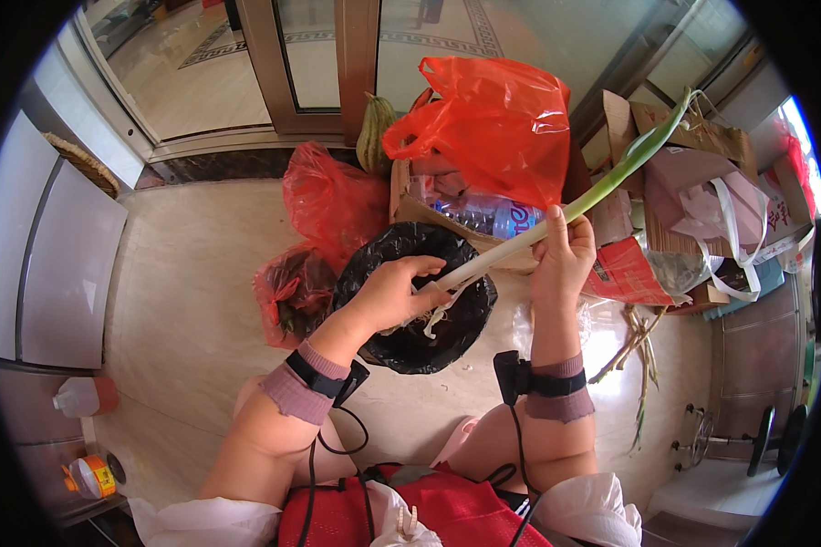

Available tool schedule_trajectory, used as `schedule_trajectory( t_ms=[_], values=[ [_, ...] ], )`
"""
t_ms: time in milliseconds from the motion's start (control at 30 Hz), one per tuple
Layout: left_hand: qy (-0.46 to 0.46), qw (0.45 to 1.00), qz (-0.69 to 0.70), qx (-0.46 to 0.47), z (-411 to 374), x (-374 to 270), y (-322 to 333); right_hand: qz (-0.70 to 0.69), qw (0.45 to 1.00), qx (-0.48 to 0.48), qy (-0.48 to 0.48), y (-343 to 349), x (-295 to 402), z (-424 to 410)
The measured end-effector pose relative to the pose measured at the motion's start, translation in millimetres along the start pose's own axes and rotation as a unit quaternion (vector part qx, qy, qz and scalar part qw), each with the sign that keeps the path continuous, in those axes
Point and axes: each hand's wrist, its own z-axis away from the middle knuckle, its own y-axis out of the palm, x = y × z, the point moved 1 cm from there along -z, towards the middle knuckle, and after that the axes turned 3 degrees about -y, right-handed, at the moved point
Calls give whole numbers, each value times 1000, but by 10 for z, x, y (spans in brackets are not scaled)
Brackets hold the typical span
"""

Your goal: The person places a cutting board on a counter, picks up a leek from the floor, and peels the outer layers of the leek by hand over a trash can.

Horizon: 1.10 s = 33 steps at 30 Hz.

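My right hand grips a long scallion partway up its white stalk, thumb on top. Its green leaf end slants up to the far right. Around the lower, root end is my left hand, thumb over the stalk; its other fingers are partly hidden. A loose strip of pale peel dangles below that end. Directly beneath is a bin lined with a black plastic bag, with thin root-like strands showing inside its mouth.
Red plastic bags lie left of the bin. Behind it, a cardboard box holds plastic bottles under another red bag, beside a ridged green gourd. Dry stalks lie on the floor at right. Cables hang from both wrist straps.
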Motion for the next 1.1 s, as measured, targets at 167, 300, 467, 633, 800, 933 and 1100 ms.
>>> schedule_trajectory(
  t_ms=[167, 300, 467, 633, 800, 933, 1100],
  values=[
    [-93, 980, 148, 92, -5, 11, 0, -111, 991, 71, 18, 180, 110, 124],
    [-111, 947, 272, 129, -13, -63, -25, -70, 956, 258, 123, 193, 61, 211],
    [74, 997, 26, 0, -36, -17, -81, -41, 970, 230, 70, 175, -1, 170],
    [12, 996, 81, -29, -32, -31, -152, -41, 978, 196, 57, 144, 1, 129],
    [-34, 999, -20, -24, -29, 100, -158, 0, 986, 166, 16, 51, 86, 26],
    [-125, 982, 139, -12, -32, 193, -86, -3, 992, 126, 7, -1, 119, -3],
    [-204, 957, 206, -15, -21, 342, -21, 53, 994, 90, -29, -63, 89, -38]
  ],
)
